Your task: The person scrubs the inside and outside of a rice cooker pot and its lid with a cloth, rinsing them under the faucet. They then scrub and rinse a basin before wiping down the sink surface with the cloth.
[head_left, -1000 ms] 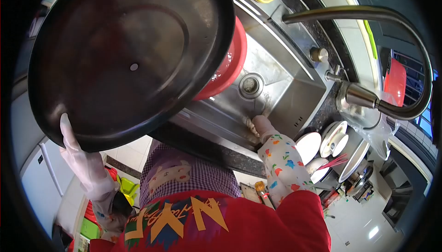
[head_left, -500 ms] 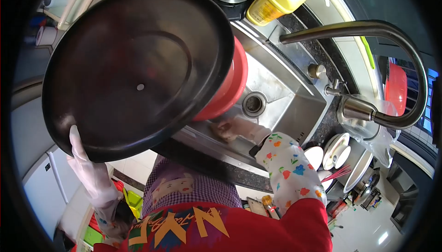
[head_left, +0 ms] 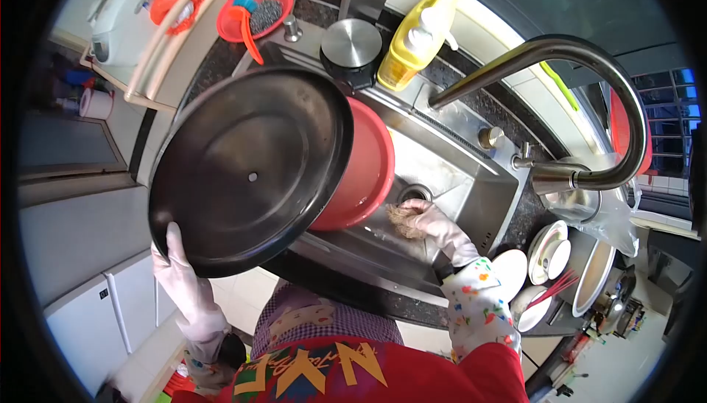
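My left hand (head_left: 180,278), in a pale rubber glove, grips the lower-left rim of a large dark round pan lid (head_left: 243,174). The lid is tilted over the left part of the sink, with a small pale spot at its middle. It partly covers a red plastic basin (head_left: 364,171) in the sink. My gloved right hand (head_left: 431,225) is closed on a brown, fibrous scrubber (head_left: 403,219). This hand is over the sink, close to the drain (head_left: 414,194) and apart from the lid.
A curved faucet (head_left: 545,49) arches over the sink's right side. Behind the sink stand a yellow pump bottle (head_left: 412,42) and a red bowl (head_left: 254,5) with a brush and steel wool. Stacked white dishes (head_left: 549,252) and red chopsticks (head_left: 552,287) are at the right.
The lid has moved lower and away from my head, uncovering the counter behind it. My right hand has shifted right with the scrubber, toward the drain. The view has also shifted.
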`<state>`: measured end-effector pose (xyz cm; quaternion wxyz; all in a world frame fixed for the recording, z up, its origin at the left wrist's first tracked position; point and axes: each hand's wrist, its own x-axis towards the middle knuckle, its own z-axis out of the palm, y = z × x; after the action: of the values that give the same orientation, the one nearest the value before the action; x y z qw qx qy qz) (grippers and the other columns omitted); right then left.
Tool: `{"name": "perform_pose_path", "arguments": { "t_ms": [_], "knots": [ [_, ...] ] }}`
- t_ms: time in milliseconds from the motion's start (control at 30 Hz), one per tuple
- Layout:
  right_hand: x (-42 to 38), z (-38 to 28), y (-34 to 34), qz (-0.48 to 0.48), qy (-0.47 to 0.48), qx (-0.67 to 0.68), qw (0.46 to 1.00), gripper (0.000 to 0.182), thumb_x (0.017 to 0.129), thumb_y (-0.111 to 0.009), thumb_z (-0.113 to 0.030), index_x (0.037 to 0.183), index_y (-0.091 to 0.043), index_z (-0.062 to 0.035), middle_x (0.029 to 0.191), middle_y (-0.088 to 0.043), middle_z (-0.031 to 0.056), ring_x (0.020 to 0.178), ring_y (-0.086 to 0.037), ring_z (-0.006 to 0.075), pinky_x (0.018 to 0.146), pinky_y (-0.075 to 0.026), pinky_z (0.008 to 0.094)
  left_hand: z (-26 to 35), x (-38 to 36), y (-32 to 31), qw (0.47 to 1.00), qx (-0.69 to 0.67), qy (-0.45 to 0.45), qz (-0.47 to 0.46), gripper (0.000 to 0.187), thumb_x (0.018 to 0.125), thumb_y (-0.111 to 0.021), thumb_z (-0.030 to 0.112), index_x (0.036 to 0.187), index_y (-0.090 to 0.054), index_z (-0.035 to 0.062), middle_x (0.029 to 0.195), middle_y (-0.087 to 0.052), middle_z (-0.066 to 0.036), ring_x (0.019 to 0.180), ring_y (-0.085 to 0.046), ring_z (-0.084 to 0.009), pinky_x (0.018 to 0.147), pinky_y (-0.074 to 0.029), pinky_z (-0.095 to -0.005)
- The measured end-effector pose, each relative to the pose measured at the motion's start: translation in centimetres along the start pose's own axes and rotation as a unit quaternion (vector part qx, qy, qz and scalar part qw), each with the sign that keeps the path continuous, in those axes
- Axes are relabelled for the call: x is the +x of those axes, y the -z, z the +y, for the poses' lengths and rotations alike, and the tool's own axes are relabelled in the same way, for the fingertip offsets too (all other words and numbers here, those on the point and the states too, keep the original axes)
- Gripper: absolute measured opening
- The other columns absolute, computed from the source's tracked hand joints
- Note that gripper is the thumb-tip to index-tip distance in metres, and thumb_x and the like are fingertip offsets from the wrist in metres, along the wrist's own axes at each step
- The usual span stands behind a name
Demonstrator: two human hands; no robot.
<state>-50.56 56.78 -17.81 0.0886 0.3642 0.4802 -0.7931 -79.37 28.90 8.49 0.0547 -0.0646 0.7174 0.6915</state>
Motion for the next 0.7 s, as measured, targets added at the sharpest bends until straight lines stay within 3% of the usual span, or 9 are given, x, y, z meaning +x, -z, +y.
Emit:
{"name": "perform_pose_path", "arguments": {
  "t_ms": [133, 167, 200, 267, 300, 367, 400, 667, 700],
  "knots": [
    [-0.2, -8.0, -6.5, -0.12, 0.023, 0.133, 0.984, 0.035, 0.082, -0.066, 0.0, 0.115, -0.054, -0.0033, 0.108, -0.063, 0.0067, 0.094, -0.061, 0.0129, 0.076, -0.049, 0.025, 0.4, -0.7, 0.8, 0.999, 0.012, -0.048, -0.007, 0.02, 0.091, -0.061, 0.014, 0.108, -0.061, 0.0047, 0.102, -0.064, -0.004, 0.092, -0.058, -0.011, 0.083, -0.047, -0.0251],
    [0.6, -10.4, -8.5, -0.036, -0.017, -0.087, 0.995, 0.036, 0.075, -0.068, 0.005, 0.109, -0.058, -0.002, 0.109, -0.063, 0.0127, 0.094, -0.062, 0.0182, 0.077, -0.049, 0.0293, 0.3, -0.7, 1.2, 0.998, 0.026, -0.061, -0.003, 0.018, 0.091, -0.061, 0.013, 0.107, -0.061, 0.005, 0.1, -0.064, -0.004, 0.091, -0.058, -0.0102, 0.082, -0.047, -0.0242],
    [3.0, -9.4, -9.1, -0.035, 0.13, -0.214, 0.968, 0.033, 0.075, -0.067, 0.002, 0.107, -0.06, -0.003, 0.109, -0.063, 0.0159, 0.093, -0.062, 0.0226, 0.077, -0.05, 0.0319, -0.1, -0.3, 2.2, 0.997, 0.056, -0.061, 0.004, 0.023, 0.09, -0.063, 0.018, 0.109, -0.059, 0.0054, 0.11, -0.063, -0.007, 0.097, -0.059, -0.0151, 0.088, -0.047, -0.0288],
    [9.1, -5.8, -8.9, -0.009, 0.241, -0.517, 0.821, 0.03, 0.08, -0.062, -0.013, 0.109, -0.061, -0.0046, 0.116, -0.059, 0.0177, 0.107, -0.056, 0.0294, 0.09, -0.042, 0.0395, 0.3, -0.4, 2.3, 0.996, 0.047, -0.079, 0.009, 0.023, 0.09, -0.063, 0.018, 0.108, -0.059, 0.0056, 0.109, -0.063, -0.006, 0.097, -0.059, -0.0149, 0.087, -0.047, -0.0287],
    [10.1, -6.5, -9.9, 0.012, 0.198, -0.68, 0.706, 0.034, 0.085, -0.058, -0.024, 0.114, -0.059, -0.0051, 0.122, -0.057, 0.0163, 0.121, -0.049, 0.0317, 0.103, -0.034, 0.0446, 0.5, -0.4, 2.4, 0.995, 0.04, -0.086, 0.014, 0.022, 0.09, -0.063, 0.018, 0.108, -0.059, 0.0058, 0.108, -0.063, -0.006, 0.096, -0.059, -0.0147, 0.087, -0.047, -0.0285],
    [10.5, -7.6, -10.9, -0.022, -0.078, -0.692, 0.717, 0.035, 0.087, -0.054, -0.023, 0.118, -0.06, -0.0082, 0.132, -0.051, 0.0109, 0.133, -0.035, 0.0305, 0.11, -0.023, 0.0432, 0.8, 0.0, 3.1, 0.992, 0.052, -0.11, 0.029, 0.022, 0.089, -0.064, 0.018, 0.108, -0.059, 0.0062, 0.108, -0.063, -0.006, 0.096, -0.059, -0.015, 0.088, -0.047, -0.0292],
    [13.4, -2.7, -10.5, 0.027, -0.039, -0.783, 0.62, 0.036, 0.088, -0.05, -0.018, 0.121, -0.058, -0.0081, 0.138, -0.047, 0.0093, 0.133, -0.036, 0.0278, 0.111, -0.023, 0.0417, 1.1, 0.3, 3.6, 0.992, 0.048, -0.112, 0.045, 0.023, 0.089, -0.064, 0.018, 0.109, -0.059, 0.0069, 0.108, -0.063, -0.006, 0.097, -0.059, -0.0154, 0.088, -0.047, -0.0299],
    [14.6, -6.0, -20.8, -0.092, -0.133, -0.504, 0.848, 0.029, 0.089, -0.047, -0.019, 0.11, -0.062, -0.0051, 0.112, -0.063, 0.0174, 0.099, -0.062, 0.0316, 0.092, -0.045, 0.0404, 3.7, 2.7, 4.4, 0.993, -0.011, -0.084, 0.082, 0.029, 0.09, -0.063, 0.02, 0.116, -0.058, 0.0103, 0.112, -0.061, -0.005, 0.101, -0.059, -0.0173, 0.09, -0.048, -0.0321],
    [15.9, -5.9, -21.5, -0.102, -0.033, -0.537, 0.837, 0.026, 0.087, -0.051, -0.018, 0.106, -0.063, -0.005, 0.106, -0.065, 0.0176, 0.093, -0.063, 0.0322, 0.087, -0.046, 0.0405, 4.0, 3.0, 4.4, 0.993, -0.017, -0.077, 0.082, 0.03, 0.089, -0.063, 0.02, 0.117, -0.058, 0.0102, 0.113, -0.061, -0.006, 0.101, -0.059, -0.0175, 0.09, -0.048, -0.0323]
  ]
}}
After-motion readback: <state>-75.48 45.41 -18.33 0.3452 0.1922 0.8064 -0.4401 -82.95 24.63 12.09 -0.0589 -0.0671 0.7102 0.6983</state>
